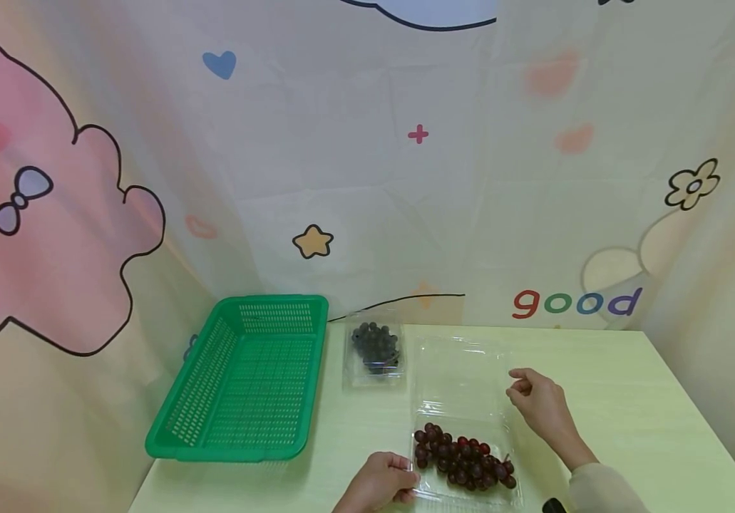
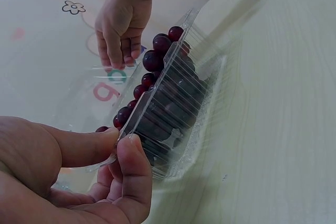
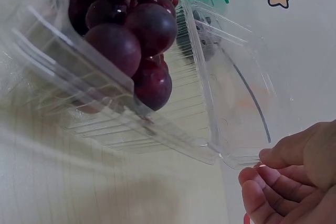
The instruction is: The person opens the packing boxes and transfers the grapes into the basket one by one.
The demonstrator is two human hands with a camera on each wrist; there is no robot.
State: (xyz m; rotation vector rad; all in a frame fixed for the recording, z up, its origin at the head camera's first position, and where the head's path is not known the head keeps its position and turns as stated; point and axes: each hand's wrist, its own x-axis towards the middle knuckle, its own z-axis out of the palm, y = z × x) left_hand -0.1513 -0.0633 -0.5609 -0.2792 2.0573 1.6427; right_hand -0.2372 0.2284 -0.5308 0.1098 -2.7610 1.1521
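Observation:
A clear plastic clamshell box (image 1: 428,491) lies open on the table, its hinged lid (image 1: 460,377) standing on the far side. Dark red grapes (image 1: 463,459) fill the box's base, some rising above the rim in the left wrist view. At the near left corner, my left hand (image 1: 380,481) pinches the box's rim between thumb and index finger (image 2: 137,163). My right hand (image 1: 543,406) is at the lid's right edge; in the right wrist view, its thumb and fingers (image 3: 286,153) pinch that edge.
On the left of the table stands a green plastic basket (image 1: 264,385) with slotted walls. Between it and the lid, a second clear box (image 1: 356,377) holds dark grapes (image 1: 376,348). A printed curtain (image 1: 367,178) hangs behind the table (image 1: 604,385). A small black object (image 1: 553,506) shows at the bottom edge.

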